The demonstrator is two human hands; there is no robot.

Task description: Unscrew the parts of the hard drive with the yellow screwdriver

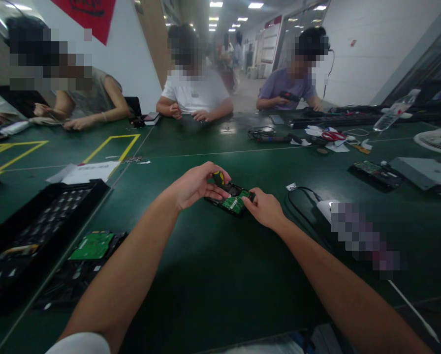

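1. Just right of the frame's centre, a black casing (238, 189) rests by the green tabletop (220, 290), a green circuit board (236, 203) set inside it.
2. The left hand (200, 187) curls thumb and forefinger around a yellow-and-black screwdriver (219, 179); its other fingers reach over the casing. The tool's tip is hidden.
3. The right hand (267, 209) pinches the casing's right end, thumb on top; its remaining fingers cannot be made out.
4. At lower left, another black unit (67, 282) bears a green board (92, 246).
5. Farther left, a long black tray (60, 237) contains rows of pale patches and a tan piece (21, 249).
6. At right, a dark unit (375, 174) sits beside a grey box (423, 173), its contents hidden.
7. At upper right, a clear bottle (395, 111) tilts; at the right edge, a white round basket (429, 143) holds something dark.
8. Three people sit across the top.
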